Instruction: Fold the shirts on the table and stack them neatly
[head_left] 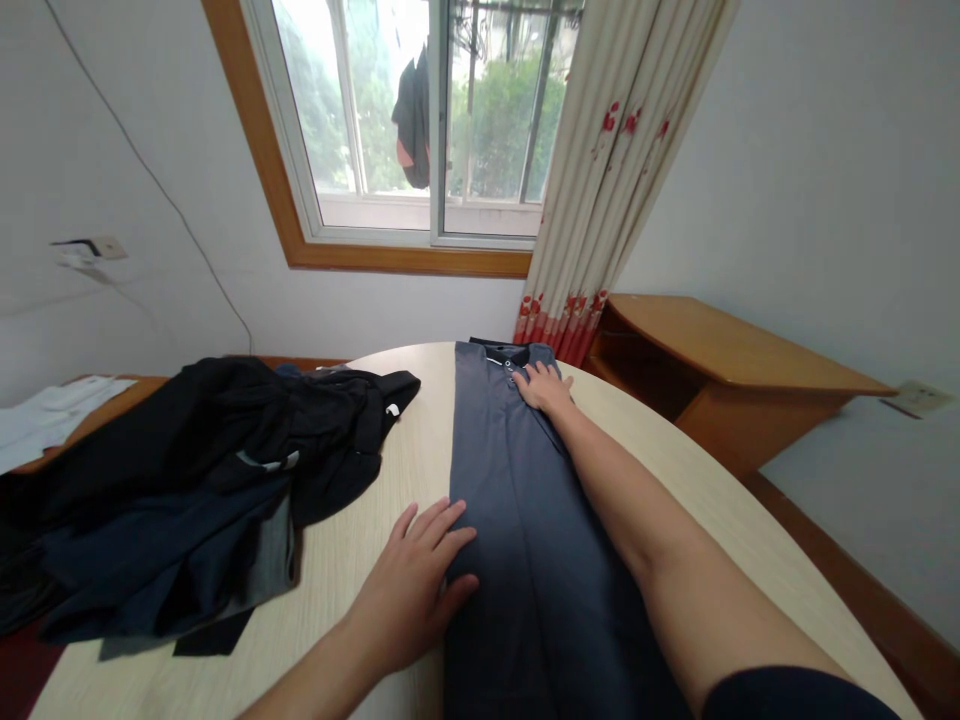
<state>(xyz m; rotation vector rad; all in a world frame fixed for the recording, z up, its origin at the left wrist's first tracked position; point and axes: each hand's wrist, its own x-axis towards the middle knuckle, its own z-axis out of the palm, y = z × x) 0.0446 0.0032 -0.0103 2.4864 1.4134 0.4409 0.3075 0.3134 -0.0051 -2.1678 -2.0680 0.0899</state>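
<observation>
A pair of dark grey trousers lies lengthwise on the table, its waistband at the far edge and its legs running toward me out of the bottom of the view. My right hand reaches across and rests flat near the waistband, fingers spread on the cloth. Along the left edge of the trousers lies my left hand, fingers stretched out, the tips touching the fabric and nothing gripped. A drawstring or fastening with small metal rings shows at the waist, beside my right fingers.
On the left, a heap of black and navy clothes covers part of the pale round table. A wooden desk stands at the right behind the table. A floral curtain hangs beside the window.
</observation>
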